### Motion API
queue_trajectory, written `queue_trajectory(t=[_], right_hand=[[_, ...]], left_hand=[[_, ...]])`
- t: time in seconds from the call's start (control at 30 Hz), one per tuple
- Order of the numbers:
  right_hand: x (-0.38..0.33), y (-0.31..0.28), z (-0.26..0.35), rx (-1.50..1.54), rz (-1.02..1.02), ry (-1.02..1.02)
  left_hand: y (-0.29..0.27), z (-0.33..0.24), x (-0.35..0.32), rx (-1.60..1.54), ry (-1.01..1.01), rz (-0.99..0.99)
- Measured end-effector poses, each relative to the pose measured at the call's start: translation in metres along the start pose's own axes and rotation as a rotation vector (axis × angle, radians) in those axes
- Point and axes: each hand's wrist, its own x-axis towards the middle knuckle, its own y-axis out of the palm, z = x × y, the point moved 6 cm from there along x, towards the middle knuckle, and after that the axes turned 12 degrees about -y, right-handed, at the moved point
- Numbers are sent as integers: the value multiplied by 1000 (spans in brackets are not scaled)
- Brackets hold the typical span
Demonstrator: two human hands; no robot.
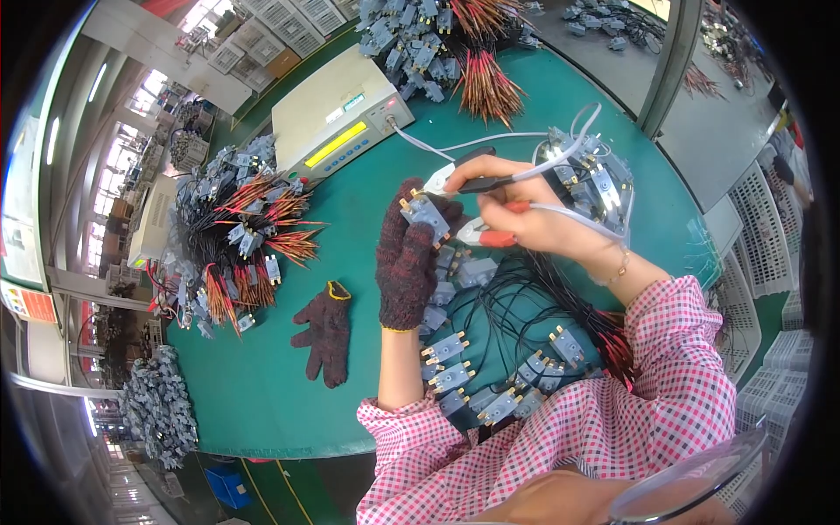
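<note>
My left hand (407, 262), in a dark knitted glove, grips a small grey block with brass terminals (424, 217) upright over the green table. In my bare right hand (538, 210) are two test clips on grey cables. The black-handled test clip (477, 185) has its pale jaws by the upper terminals of the block. The red-handled test clip (497, 237) lies lower, its tip near the block's bottom edge; whether either clip touches metal is too small to tell. More grey blocks with black wires (451, 377) lie below my hands, near my body.
Behind my hands stands a beige tester with a yellow display (339, 140), joined to the clip cables. Piles of wired blocks (236, 223) lie left and at the back. A loose dark glove (324, 337) rests left of my forearm. White crates (757, 232) stand at the right.
</note>
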Motion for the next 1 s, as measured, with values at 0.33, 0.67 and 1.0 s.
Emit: queue_trajectory(t=[0.33,0.67,1.0], right_hand=[[-2,3,3,-162,53,-94],[-4,16,5,-220,157,-281],[-6,15,-2,119,128,44]], left_hand=[[2,-1,0,13,-13,-22],[-13,3,1,31,5,-110],[-5,2,1,-124,-5,-28]])
